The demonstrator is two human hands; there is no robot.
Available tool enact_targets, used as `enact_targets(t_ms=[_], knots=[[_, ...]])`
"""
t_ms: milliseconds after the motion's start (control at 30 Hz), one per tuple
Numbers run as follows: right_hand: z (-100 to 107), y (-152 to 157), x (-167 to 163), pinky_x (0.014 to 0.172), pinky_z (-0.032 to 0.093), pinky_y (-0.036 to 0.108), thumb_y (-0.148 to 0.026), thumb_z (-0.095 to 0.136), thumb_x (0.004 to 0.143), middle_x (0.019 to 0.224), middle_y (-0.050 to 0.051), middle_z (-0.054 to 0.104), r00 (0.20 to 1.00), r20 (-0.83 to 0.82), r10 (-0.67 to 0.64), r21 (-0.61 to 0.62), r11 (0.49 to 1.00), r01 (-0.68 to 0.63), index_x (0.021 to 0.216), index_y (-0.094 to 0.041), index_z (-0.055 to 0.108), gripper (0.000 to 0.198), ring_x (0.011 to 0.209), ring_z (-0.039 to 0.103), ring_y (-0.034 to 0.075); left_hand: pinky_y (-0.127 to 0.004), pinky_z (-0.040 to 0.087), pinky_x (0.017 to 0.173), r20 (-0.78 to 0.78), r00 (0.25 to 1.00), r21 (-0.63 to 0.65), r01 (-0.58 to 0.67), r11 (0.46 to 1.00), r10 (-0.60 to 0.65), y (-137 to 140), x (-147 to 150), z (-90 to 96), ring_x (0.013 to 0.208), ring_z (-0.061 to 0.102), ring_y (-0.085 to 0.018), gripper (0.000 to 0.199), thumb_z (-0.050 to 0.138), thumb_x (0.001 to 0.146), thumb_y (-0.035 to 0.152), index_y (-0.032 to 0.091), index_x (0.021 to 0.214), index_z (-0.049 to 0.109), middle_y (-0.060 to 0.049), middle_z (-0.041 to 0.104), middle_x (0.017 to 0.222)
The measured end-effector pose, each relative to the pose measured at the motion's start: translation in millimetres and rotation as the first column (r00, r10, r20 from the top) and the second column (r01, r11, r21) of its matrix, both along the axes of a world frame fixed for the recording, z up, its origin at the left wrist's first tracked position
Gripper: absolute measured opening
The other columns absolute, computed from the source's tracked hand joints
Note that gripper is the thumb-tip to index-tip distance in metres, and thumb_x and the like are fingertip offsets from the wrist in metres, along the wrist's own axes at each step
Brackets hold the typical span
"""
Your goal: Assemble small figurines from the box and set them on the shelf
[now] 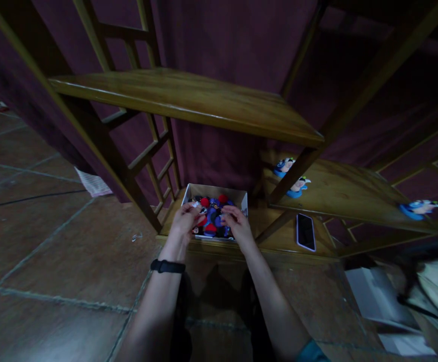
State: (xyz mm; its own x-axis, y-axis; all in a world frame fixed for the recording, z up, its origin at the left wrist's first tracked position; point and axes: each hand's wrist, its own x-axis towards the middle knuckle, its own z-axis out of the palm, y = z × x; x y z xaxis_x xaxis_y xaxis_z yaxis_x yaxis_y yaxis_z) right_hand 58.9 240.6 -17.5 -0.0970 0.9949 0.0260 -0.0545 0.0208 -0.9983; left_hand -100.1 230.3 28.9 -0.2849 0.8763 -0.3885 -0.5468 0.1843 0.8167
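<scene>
A white open box [217,191] stands on the low wooden shelf, holding many small figurines [210,230] in red, blue and black. My left hand [185,218], with a black band on its wrist, is over the box's left part. Its thumb and fingers come together near a small whitish item, too small to name. My right hand [238,226] hovers at the box's right side, fingers bent and somewhat apart, tips just above the figurines. No held thing shows clearly in it.
A phone [305,232] lies to the right on the low shelf. Several blue-and-white figurines [297,186] stand on the middle shelf [339,188]. An upper wooden shelf [181,98] overhangs the box. White boxes [379,294] lie on the floor at right.
</scene>
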Motion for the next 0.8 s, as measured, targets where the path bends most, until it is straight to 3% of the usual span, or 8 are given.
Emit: enact_targets(t_ms=[133,333,467,633,800], knots=[[-7,9,20,0.076,0.053,0.031,-0.030,0.050,0.079,0.105,0.005,0.064,0.972,0.191,-0.139,0.049,0.990,0.132,0.101,-0.020,0.060,0.026,0.086,0.061,0.016,-0.018,0.051,0.051,0.046,0.980,0.010,-0.193,0.981,0.192,3,-16,3.7,0.058,0.065,-0.012,0.014,0.070,0.067,0.009,0.014,0.073,0.058,0.000,0.061,0.065],[-11,11,34,0.084,0.048,0.030,-0.021,0.044,0.082,0.102,0.002,0.067,0.814,0.565,-0.130,0.150,0.987,0.053,0.108,-0.024,0.061,0.031,0.089,0.062,0.015,-0.017,0.050,0.049,0.117,0.950,-0.003,-0.290,0.957,0.288,3,-28,8.8,0.061,0.066,-0.013,0.010,0.063,0.073,0.010,0.015,0.076,0.055,0.000,0.060,0.064],[-9,17,20,0.093,0.043,0.030,-0.013,0.042,0.082,0.114,0.002,0.063,0.702,0.709,-0.066,0.192,0.976,-0.102,0.112,-0.026,0.060,0.037,0.104,0.058,0.016,-0.016,0.049,0.050,0.132,0.938,-0.008,-0.322,0.947,0.320,3,-30,11.4,0.060,0.065,-0.012,0.011,0.063,0.073,0.011,0.016,0.080,0.056,0.000,0.060,0.064],[-9,35,-27,0.102,0.036,0.030,-0.010,0.042,0.083,0.127,0.003,0.055,0.563,0.826,0.025,0.232,0.895,-0.380,0.118,-0.024,0.058,0.041,0.119,0.047,0.016,-0.015,0.048,0.049,0.130,0.936,0.001,-0.331,0.944,0.328,5,-30,10.4,0.059,0.065,-0.011,0.009,0.062,0.075,0.013,0.016,0.080,0.055,-0.001,0.062,0.065],[-25,44,-66,0.107,0.027,0.042,-0.024,0.049,0.085,0.138,0.006,0.045,0.352,0.930,0.106,0.117,0.823,-0.556,0.124,-0.025,0.053,0.039,0.129,0.036,0.022,-0.016,0.048,0.051,0.148,0.937,-0.008,-0.319,0.948,0.316,5,-34,9.5,0.060,0.065,-0.011,0.013,0.064,0.074,0.014,0.016,0.085,0.057,0.000,0.062,0.066]])
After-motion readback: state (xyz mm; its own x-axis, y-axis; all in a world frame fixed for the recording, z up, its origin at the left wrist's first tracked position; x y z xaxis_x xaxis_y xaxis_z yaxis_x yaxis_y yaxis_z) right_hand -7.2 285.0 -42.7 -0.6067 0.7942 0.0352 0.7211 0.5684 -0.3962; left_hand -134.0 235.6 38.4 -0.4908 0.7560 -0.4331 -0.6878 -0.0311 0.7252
